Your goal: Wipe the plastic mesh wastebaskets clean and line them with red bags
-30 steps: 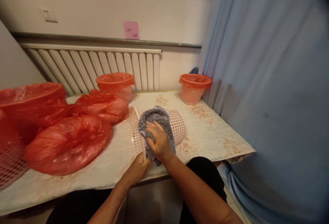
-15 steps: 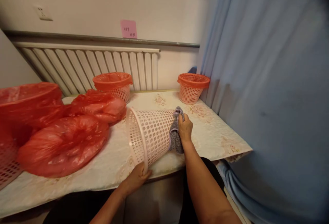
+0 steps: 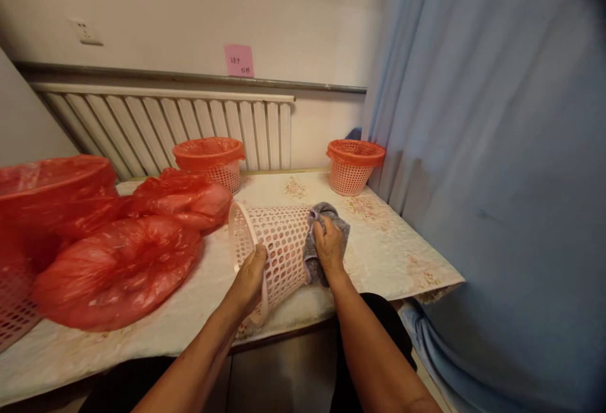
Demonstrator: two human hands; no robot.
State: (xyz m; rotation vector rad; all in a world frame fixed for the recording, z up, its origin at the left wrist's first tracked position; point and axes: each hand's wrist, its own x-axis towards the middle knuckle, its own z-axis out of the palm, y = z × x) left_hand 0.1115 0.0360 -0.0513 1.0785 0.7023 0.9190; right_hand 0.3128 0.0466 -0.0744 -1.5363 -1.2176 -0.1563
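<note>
A pale pink perforated plastic basket (image 3: 284, 239) lies on its side over the cloth-covered table, its wide mouth facing left. My left hand (image 3: 250, 274) grips its rim at the near side, thumb on the outer wall. Bunched in my right hand (image 3: 330, 242) is a grey cloth (image 3: 311, 261) with a light purple edge, pressed against the basket's narrow base end. The fingers of my right hand are curled into the cloth, and the base itself is mostly hidden behind it.
Red bags (image 3: 127, 274) pile at the left beside a red-lined basket (image 3: 57, 176). Two more lined baskets stand at the back, one near the radiator (image 3: 208, 154), one by the curtain (image 3: 353, 170). The blue curtain (image 3: 473, 148) hangs along the table's right side.
My left hand has moved up along the rim, its thumb now on the outer wall. The right hand and grey cloth have shifted slightly left, and the cloth spreads more over the base.
</note>
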